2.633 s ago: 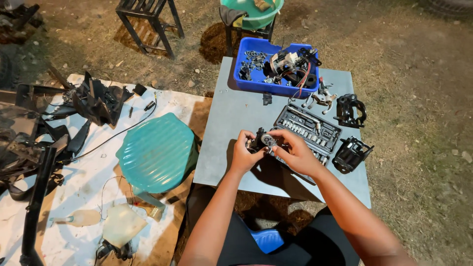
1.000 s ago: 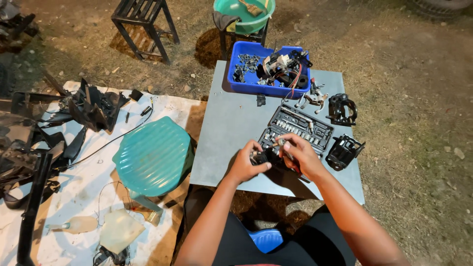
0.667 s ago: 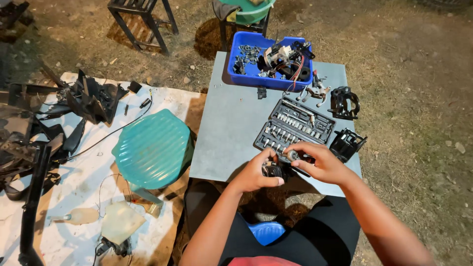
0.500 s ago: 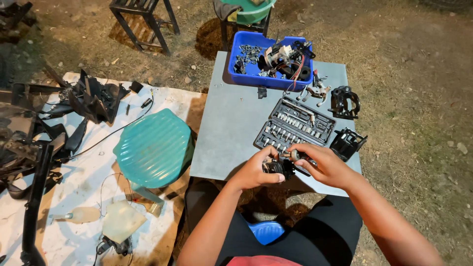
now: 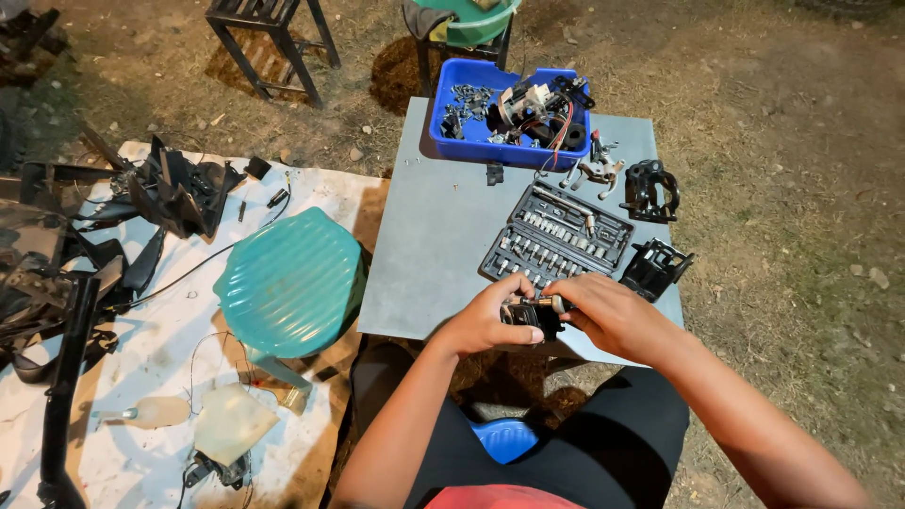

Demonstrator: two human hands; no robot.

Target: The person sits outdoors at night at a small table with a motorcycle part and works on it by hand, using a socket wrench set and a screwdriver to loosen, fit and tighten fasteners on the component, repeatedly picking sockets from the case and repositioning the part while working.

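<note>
On the far left, dark plastic panels [image 5: 179, 193] lay on a white sheet [image 5: 141, 377] spread over the ground, and a teal stool [image 5: 287, 283] stood between that sheet and the table [image 5: 434, 254].

My left hand [image 5: 485, 325] was at the near edge of the table, its grip clamped on the left end of a small black mechanical part [image 5: 531, 316]; the thumb lay over the top and the fingers curled beneath. The part sat between my two hands, just above the table's near edge, close to my lap. Its long axis ran roughly left to right, from one grip to the other, with a short silver stub [image 5: 554, 303] at its upper right end pointing toward my right hand. How far it tilted I could not tell, since my fingers covered most of it.

My right hand [image 5: 613, 316] closed its grip on that right end, fingertips pinched at the silver stub.

Just beyond my hands lay an open black socket set [image 5: 556, 236], angled across the table. Farther back stood a blue tray [image 5: 471, 146] of small parts and wires, and to the right, two black brackets [image 5: 653, 269] near the table's edge.
</note>
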